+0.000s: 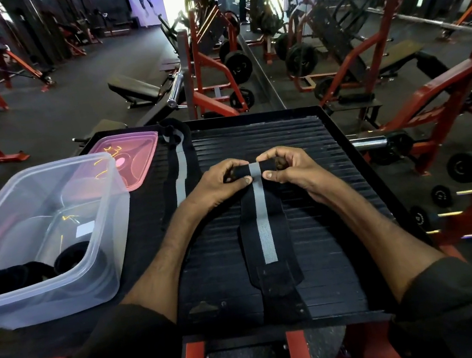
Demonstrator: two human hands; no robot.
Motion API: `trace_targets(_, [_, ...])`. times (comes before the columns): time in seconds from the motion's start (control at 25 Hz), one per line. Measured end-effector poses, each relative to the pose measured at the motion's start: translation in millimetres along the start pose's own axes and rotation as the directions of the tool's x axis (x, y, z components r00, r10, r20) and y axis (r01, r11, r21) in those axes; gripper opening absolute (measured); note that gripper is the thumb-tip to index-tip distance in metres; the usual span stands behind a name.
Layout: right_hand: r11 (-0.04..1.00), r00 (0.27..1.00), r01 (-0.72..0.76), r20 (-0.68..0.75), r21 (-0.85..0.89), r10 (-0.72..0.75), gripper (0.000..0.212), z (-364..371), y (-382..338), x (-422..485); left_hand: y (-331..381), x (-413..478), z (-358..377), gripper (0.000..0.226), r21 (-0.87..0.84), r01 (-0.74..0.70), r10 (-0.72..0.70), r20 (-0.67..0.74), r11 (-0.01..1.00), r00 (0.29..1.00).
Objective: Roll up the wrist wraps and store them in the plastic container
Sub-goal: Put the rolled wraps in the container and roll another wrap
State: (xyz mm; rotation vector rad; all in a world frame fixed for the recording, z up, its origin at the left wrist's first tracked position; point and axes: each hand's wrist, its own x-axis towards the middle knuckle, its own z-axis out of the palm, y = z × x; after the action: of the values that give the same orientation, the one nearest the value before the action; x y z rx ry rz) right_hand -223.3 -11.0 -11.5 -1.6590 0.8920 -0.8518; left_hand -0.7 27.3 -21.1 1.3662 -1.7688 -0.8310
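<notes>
Here, a black wrist wrap (266, 235) with a grey stripe down its middle lies lengthwise on the ribbed black surface (340, 225), its far end turned over into a small roll that sits in the grip of both hands. The left hand (217, 184) closes on the left end of the roll, thumb pressed on top beside the stripe and the fingers curled over the far side; the right hand (290, 168) mirrors it on the right end, thumb tip just across the stripe from the other thumb. Below the grip, toward the person, the unrolled length runs flat to a wider black tab at its near end, which rests near the surface's near edge. Left of the grip and just beyond the left hand, a second wrist wrap (179, 168), also black with a grey stripe, lies stretched out flat, its far end bunched near the surface's far edge. Further left of that, a pink lid (133, 162) lies flat, partly behind a clear plastic container (91, 276) that stands open at the left of the surface. Inside the container, at its near-left corner, dark rolled wraps (71, 257) rest on the bottom; how many there are cannot be told. Black sleeves (443, 301) cover both forearms near the elbows. Beyond the surface stand red-framed gym machines (214, 70) and weight plates on a dark floor.
</notes>
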Motion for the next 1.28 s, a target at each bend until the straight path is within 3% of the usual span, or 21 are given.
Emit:
trace_targets(0.12, [0.996, 0.997, -0.074, 0.03, 0.041, 0.073, 0.039, -3, -1, -1, -1, -3, 2, 0.037, 0.066, -0.028, 0.031, -0.035, 0.997, 0.999])
trace_targets(0.24, [0.968, 0.975, -0.215, 0.092, 0.133, 0.204, 0.033, -7, -4, 3, 2, -5, 6, 0.039, 0.091, -0.069, 0.078, -0.097, 0.993, 0.992])
trace_targets(0.4, [0.944, 0.958, -0.282, 0.004, 0.171, 0.286, 0.03, -8, 0, 8, 5, -6, 10, 0.04, 0.138, -0.145, 0.17, -0.191, 0.98, 0.967])
trace_targets(0.52, [0.948, 0.953, -0.304, 0.046, 0.097, 0.301, 0.022, -6, 1, 7, 6, -9, 13, 0.036, 0.183, -0.233, 0.278, -0.28, 0.955, 0.919])
trace_targets(0.72, [0.966, 0.966, -0.249, 0.087, 0.068, 0.243, 0.021, -5, 3, 5, 6, -9, 18, 0.036, 0.162, -0.253, 0.294, -0.331, 0.954, 0.897])
trace_targets(0.84, [0.982, 0.982, -0.185, 0.034, 0.045, 0.184, 0.018, -3, 6, 5, 5, -6, 19, 0.036, 0.035, -0.205, 0.206, -0.303, 0.978, 0.93])
trace_targets(0.96, [0.989, 0.99, -0.137, -0.012, 0.051, 0.138, 0.018, -4, 8, 4, 4, -3, 17, 0.035, -0.148, -0.102, 0.078, -0.156, 0.984, 0.985])
trace_targets(1.08, [0.991, 0.994, -0.107, -0.014, 0.086, 0.108, 0.031, -7, 9, 1, 2, -2, 17, 0.027, -0.372, 0.071, -0.084, -0.018, 0.926, 0.996])
trace_targets(1.16, [0.992, 0.995, -0.099, -0.003, 0.082, 0.099, 0.042, -9, 9, 0, -1, -1, 16, 0.031, -0.332, 0.156, -0.154, 0.033, 0.93, 0.988])
trace_targets(1.28, [0.996, 0.996, -0.087, -0.022, 0.002, 0.087, 0.051, -6, 12, 2, -9, 1, 16, 0.037, 0.022, 0.068, -0.069, 0.04, 0.997, 0.997])
